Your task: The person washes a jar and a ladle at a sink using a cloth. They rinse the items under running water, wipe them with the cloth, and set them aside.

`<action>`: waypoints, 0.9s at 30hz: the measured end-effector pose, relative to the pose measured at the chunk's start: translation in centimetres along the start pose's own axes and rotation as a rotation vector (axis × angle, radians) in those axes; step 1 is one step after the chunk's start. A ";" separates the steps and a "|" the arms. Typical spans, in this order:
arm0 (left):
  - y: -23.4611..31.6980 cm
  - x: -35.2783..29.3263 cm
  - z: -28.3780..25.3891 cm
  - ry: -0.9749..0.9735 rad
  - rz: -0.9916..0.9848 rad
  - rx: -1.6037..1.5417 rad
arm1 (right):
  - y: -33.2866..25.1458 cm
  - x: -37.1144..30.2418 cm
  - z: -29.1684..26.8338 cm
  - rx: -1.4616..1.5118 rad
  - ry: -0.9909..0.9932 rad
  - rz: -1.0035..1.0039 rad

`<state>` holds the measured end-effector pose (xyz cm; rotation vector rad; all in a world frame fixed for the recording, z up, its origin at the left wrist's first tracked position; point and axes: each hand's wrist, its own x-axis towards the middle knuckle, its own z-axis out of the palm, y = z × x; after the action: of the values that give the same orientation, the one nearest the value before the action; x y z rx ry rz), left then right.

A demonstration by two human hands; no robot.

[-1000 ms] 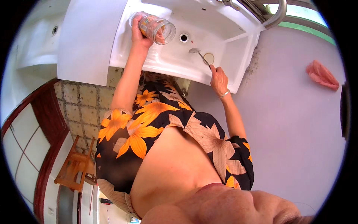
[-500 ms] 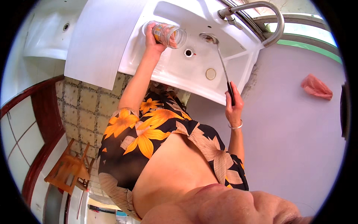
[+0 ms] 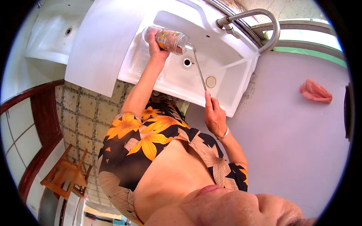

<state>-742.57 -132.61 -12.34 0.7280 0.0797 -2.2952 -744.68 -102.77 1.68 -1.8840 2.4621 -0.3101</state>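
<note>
My left hand point(image 3: 157, 52) is wrapped round a clear jar point(image 3: 173, 40) with a colourful label. The jar lies nearly sideways above the white sink point(image 3: 226, 92), its mouth facing right. From the lower right, my right hand point(image 3: 215, 119) grips the handle of a metal ladle point(image 3: 200, 68). The ladle's bowl is at the jar's mouth; whether it is inside or just against the rim, I cannot tell. Most of the dark handle is hidden in my fingers. Below the jar's mouth is the sink's drain point(image 3: 187, 62), with a tiny red bit beside it.
A pale round disc point(image 3: 210, 82) lies in the basin. A curved metal faucet point(image 3: 277, 32) arches over the sink's far right corner. Left of the sink is a white panel point(image 3: 100, 45), with another basin point(image 3: 49, 47) beyond. A crumpled pink bag point(image 3: 316, 91) rests on the grey surface. A wooden stool point(image 3: 69, 175) stands lower left.
My right hand has moved left and swung the ladle's bowl leftward from over the basin to the jar's mouth. My left hand still holds the jar, with its mouth tipped slightly lower.
</note>
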 end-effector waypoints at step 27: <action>1.0 -0.8 0.5 -0.056 -0.055 -0.030 | 4.2 11.5 -7.5 0.797 0.085 0.117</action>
<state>-741.71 -132.96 -11.39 0.6529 0.1089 -2.3602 -752.80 -111.64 9.49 -1.3878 1.9993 -1.1674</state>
